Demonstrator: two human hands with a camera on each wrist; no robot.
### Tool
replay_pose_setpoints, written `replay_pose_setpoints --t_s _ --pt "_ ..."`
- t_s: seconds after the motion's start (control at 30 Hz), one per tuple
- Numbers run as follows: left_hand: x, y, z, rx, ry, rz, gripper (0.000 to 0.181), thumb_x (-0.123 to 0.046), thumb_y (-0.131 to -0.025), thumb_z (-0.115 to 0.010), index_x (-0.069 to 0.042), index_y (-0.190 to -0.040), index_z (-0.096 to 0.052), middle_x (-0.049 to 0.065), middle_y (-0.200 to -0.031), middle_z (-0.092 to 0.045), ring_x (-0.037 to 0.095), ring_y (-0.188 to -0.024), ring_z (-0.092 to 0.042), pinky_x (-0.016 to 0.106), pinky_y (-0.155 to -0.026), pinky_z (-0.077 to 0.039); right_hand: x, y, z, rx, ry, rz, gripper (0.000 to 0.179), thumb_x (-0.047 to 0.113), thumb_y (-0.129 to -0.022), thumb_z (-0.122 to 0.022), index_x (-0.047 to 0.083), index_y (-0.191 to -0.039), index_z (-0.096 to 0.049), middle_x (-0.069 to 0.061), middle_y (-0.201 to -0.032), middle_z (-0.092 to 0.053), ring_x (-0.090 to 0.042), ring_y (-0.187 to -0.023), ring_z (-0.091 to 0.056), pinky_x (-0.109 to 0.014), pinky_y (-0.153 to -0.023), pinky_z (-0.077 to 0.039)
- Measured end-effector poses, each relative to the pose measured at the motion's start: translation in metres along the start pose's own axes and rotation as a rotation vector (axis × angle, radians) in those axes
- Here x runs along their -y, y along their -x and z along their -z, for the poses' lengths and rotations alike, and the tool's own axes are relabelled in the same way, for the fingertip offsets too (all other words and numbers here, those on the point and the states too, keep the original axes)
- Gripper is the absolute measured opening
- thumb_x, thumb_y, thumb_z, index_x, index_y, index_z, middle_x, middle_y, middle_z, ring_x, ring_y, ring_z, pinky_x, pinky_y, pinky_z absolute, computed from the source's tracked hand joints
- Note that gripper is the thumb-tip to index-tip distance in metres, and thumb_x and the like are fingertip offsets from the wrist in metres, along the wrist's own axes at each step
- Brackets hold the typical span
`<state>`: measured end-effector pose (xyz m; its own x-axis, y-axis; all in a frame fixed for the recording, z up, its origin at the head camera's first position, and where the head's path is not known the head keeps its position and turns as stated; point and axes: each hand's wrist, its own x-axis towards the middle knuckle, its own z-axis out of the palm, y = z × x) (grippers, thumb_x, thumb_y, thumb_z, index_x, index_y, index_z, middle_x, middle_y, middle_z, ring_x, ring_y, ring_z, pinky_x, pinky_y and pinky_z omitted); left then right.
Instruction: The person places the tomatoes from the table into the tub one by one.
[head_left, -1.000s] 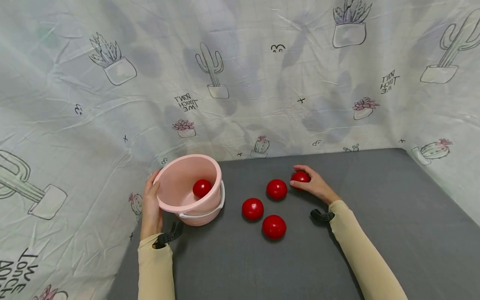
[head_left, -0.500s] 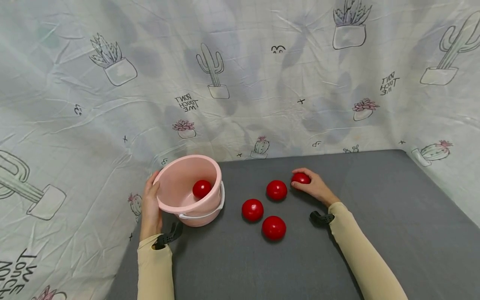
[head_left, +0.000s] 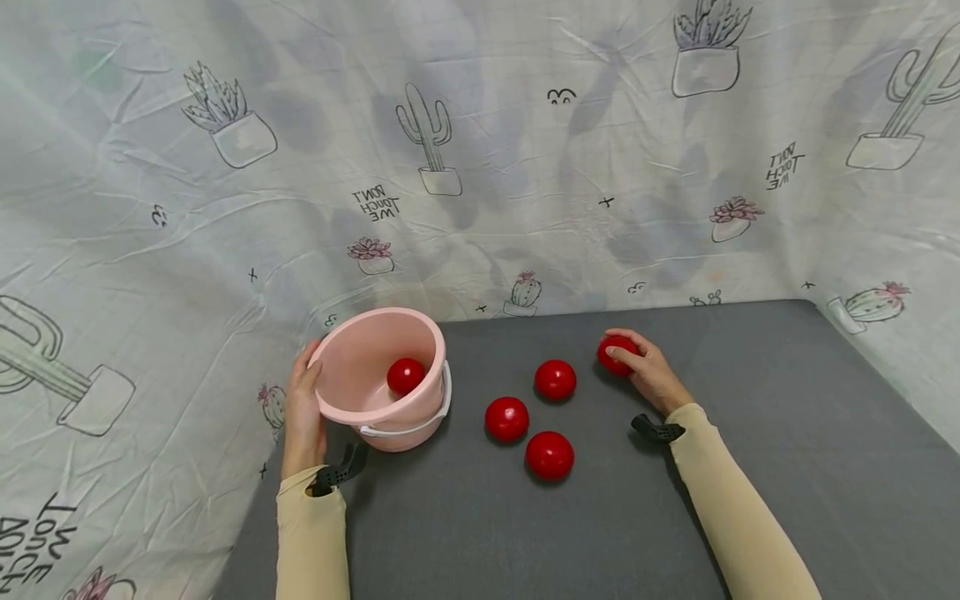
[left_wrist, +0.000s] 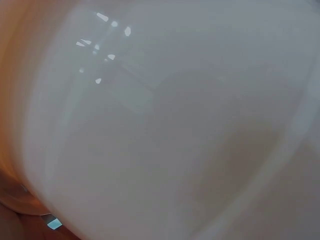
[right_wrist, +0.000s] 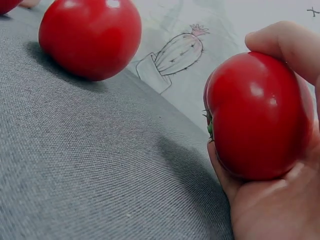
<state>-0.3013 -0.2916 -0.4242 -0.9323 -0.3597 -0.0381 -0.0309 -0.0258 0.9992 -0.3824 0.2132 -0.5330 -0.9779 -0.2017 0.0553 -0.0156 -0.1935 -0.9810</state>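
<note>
Gripping a red tomato point(right_wrist: 260, 115) between thumb and fingers, the right hand point(head_left: 652, 375) is well apart from the left hand point(head_left: 302, 412), which is clamped on the pink bucket point(head_left: 352, 354). Inside this bucket, to the right of the left hand, lies another tomato point(head_left: 406, 377). Three more tomatoes point(head_left: 507, 419) rest on the grey table point(head_left: 465, 533) between the two hands.

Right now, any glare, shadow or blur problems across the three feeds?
Head: soft light, faint shadows by the loose tomatoes on the grey tabletop. Left wrist: badly blurred, mostly filled by a pale surface, likely the bucket; glare spots at upper left. Right wrist: held tomato fairly sharp, small highlights, shadow on the tabletop beside it.
</note>
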Motion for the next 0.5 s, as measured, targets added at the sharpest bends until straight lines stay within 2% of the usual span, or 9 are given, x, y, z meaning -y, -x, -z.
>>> replay_pose_setpoints --t_s 0.2,0.3,0.5 --pt "0.000 -0.001 -0.001 0.008 0.008 -0.014 0.049 -0.036 -0.109 -0.035 -0.032 -0.158 -0.033 -0.005 -0.166 -0.029 0.019 -0.149 -0.032 0.047 -0.124 -0.028 0.002 0.000 0.003 0.040 -0.128 0.024 0.030 0.010 -0.103 -0.056 0.009 -0.133 -0.055 0.001 -0.127 -0.063 -0.008 -0.112 -0.061 -0.021 -0.092 -0.056" --pt "0.000 -0.001 -0.001 0.007 0.007 -0.019 0.049 -0.036 -0.109 -0.035 -0.032 -0.158 -0.033 -0.005 -0.166 -0.029 0.019 -0.148 -0.032 0.047 -0.125 -0.027 0.006 -0.002 0.005 0.066 -0.186 0.019 0.023 0.009 -0.104 -0.054 0.015 -0.126 -0.059 0.000 -0.124 -0.064 -0.010 -0.112 -0.063 -0.025 -0.093 -0.057" --pt "0.001 -0.002 0.000 0.009 0.012 -0.020 0.049 -0.035 -0.109 -0.035 -0.031 -0.158 -0.034 -0.005 -0.166 -0.028 0.019 -0.149 -0.030 0.046 -0.125 -0.026 0.024 -0.011 0.001 0.072 -0.125 0.006 0.023 0.012 -0.104 -0.054 0.019 -0.126 -0.058 0.001 -0.127 -0.060 -0.010 -0.113 -0.060 -0.022 -0.090 -0.057"
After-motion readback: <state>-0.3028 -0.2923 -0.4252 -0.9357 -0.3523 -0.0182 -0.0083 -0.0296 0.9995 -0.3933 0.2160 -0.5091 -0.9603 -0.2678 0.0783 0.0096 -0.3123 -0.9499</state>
